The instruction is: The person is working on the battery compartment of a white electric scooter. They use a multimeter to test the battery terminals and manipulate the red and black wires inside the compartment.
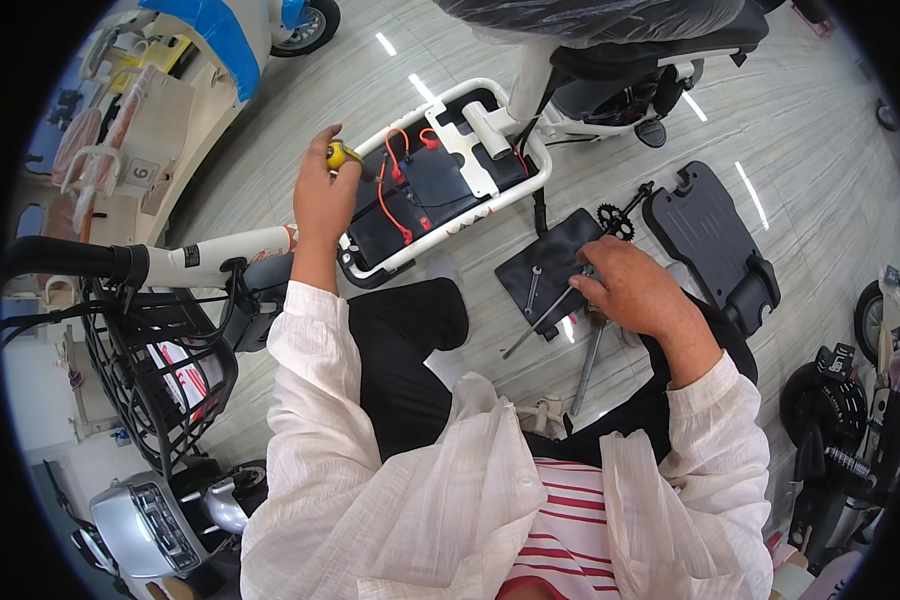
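Observation:
My left hand (322, 195) is closed around a yellow-and-black tool handle (337, 155), at the left edge of a white electric-bike frame (510, 200). Within the frame lie black batteries (425, 180), joined by orange-red wires (383, 188) with red-capped ends. A white metal bracket (462, 150) lies across the far part. My right hand (635, 285) grips a screwdriver (545, 322) with a long metal shaft, which points down and left; its handle is mostly hidden by the fingers. Beneath and beside that hand, a wrench (533, 288) rests on a flat black piece (550, 262).
A black plastic cover (710, 235) lies on the floor at right, beside a pedal crank with chainring (615, 222). A grey metal bar (588, 365) stands near my right leg. The bike's handlebar (80, 262) and basket (175, 370) are at left. Other bikes stand around.

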The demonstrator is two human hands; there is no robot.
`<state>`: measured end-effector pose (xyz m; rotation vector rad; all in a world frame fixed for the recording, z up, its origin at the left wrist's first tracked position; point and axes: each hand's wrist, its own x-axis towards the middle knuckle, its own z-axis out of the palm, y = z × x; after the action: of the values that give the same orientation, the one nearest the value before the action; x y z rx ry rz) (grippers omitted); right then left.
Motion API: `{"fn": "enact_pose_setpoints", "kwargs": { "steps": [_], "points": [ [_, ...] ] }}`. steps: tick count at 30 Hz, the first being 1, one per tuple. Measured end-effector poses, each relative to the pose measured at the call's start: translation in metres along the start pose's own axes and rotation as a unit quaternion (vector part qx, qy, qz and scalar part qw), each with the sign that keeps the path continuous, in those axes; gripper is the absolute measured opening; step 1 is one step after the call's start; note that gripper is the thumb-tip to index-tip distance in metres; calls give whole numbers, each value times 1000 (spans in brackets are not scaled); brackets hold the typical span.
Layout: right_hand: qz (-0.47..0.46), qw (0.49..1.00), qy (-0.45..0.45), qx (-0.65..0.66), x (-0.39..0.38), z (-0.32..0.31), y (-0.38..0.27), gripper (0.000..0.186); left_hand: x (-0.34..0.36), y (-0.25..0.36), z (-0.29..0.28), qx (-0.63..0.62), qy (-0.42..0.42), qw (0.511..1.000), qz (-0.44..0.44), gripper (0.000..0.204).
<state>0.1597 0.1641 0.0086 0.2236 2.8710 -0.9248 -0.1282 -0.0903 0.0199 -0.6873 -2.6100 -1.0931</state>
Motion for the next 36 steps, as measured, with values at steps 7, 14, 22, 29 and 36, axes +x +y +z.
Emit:
{"fn": "enact_pose_setpoints", "kwargs": {
  "steps": [7,14,22,29,36],
  "points": [
    [9,1000,-18,-8,0,-1,-2,34,1,0,-5,108,20,994,-19,43],
    [13,1000,-26,-12,-1,1,1,35,2,-2,-2,95,25,995,-15,48],
    [16,999,-29,-20,-2,3,4,35,-1,7,-2,74,-7,996,-43,46],
    [19,999,-37,-20,-3,0,-1,35,2,-10,1,80,31,996,13,47],
    [19,999,-39,-24,-3,1,0,36,-2,1,0,21,-7,1000,-12,46]
  ]
}}
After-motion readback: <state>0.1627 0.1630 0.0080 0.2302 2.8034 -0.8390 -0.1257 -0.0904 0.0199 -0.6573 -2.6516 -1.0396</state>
